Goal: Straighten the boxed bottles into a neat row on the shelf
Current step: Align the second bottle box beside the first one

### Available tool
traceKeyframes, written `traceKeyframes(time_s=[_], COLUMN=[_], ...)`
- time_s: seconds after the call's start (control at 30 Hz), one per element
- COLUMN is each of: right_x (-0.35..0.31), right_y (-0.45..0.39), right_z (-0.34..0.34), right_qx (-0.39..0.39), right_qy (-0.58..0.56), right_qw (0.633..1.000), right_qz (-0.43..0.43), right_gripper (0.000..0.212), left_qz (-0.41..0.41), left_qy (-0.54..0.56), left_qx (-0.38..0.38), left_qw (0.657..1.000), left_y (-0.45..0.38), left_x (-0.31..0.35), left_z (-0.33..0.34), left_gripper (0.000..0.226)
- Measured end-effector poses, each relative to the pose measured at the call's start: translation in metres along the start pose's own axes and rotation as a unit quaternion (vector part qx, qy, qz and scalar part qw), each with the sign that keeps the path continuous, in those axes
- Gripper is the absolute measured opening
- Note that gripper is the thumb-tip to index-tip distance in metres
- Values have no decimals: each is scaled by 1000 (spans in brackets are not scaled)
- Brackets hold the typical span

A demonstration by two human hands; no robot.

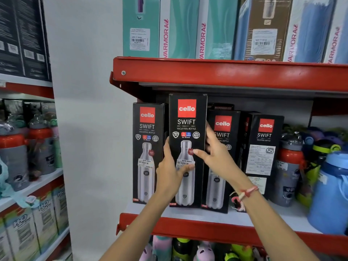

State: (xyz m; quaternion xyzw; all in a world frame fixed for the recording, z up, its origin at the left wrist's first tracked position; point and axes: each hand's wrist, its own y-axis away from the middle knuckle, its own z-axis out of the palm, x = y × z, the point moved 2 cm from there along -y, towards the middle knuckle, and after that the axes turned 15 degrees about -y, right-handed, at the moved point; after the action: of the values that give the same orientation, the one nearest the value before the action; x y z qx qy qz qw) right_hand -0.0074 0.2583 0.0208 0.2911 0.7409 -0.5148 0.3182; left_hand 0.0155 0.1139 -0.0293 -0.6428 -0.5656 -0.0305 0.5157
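Note:
Several tall black "cello SWIFT" bottle boxes stand on the white shelf [263,219] with its red front edge. The second box [187,117] sits forward of the others and looks tallest. My left hand [169,172] grips its left edge with the thumb across the front. My right hand [214,153] holds its right edge, thumb on the front. The leftmost box [146,140] stands just left of it. A third box [223,129] is partly hidden behind my right hand. A fourth box [263,147] stands turned, showing a white label.
The red upper shelf [226,72] hangs close above the box tops, carrying teal and blue Varmora boxes [180,29]. Loose red-and-grey bottles [290,170] and a blue jug [331,194] crowd the right. Another rack [28,147] stands left, with a white wall between.

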Motion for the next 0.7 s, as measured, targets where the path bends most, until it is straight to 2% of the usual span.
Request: traceKeyframes(time_s=[0.23,0.4,0.47,0.53,0.6,0.7], right_x=[25,27,24,19,16,19], right_y=[-4,-4,-2,5,16,34], right_z=[16,26,23,14,0,-26], right_qx=[143,171,173,198,260,356], right_qy=[124,223,231,228,205,181], right_qw=[982,960,957,951,930,894], right_qz=[0,-5,-23,-74,-157,-203], right_gripper=[93,86,76,56,34,25], left_qz=[-53,-76,-72,-46,12,104], left_qy=[-44,-56,-74,-92,-141,-196], left_qx=[-6,-30,-28,-4,44,129], left_qw=[998,995,994,995,989,966], left_y=[-10,-14,-14,-11,-6,3], left_x=[-9,-19,-19,-15,-5,13], left_z=[20,28,30,30,28,30], left_gripper=[96,94,97,101,99,77])
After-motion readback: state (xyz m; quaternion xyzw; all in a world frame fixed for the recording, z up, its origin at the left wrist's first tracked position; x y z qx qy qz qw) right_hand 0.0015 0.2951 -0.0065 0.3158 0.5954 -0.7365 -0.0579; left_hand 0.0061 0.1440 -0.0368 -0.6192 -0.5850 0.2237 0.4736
